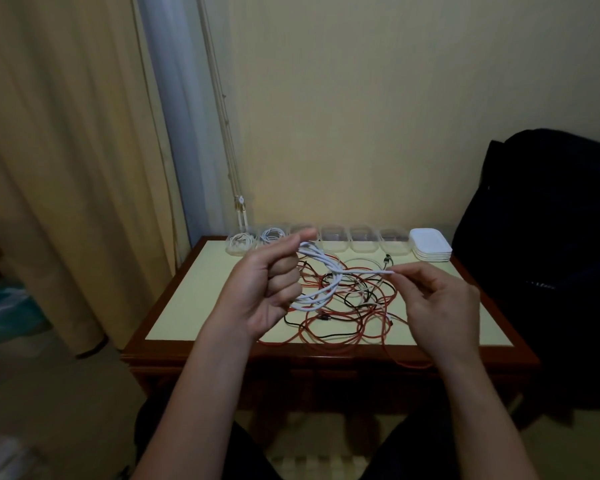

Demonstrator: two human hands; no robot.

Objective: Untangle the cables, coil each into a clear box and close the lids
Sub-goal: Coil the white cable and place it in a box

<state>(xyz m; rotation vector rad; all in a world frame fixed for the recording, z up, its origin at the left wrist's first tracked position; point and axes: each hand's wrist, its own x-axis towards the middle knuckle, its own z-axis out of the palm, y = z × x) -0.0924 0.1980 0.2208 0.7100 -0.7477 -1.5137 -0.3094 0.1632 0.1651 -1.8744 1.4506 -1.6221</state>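
Note:
My left hand [269,289] holds a coil of white cable [321,280] above the table, fingers curled round its loops. My right hand [437,303] pinches the free end of that same white cable near its tip, right of the coil. Under both hands a tangle of red, black and white cables [357,313] lies spread on the tabletop. A row of several clear boxes [362,242] stands along the far edge. The two leftmost boxes [253,240] each hold a coiled white cable.
A stack of white lids [430,247] sits at the far right of the row. The small wooden table [174,306] has a pale top. A dark bag [548,237] stands right of it, curtains [66,168] hang at the left, and one red cable droops over the front edge.

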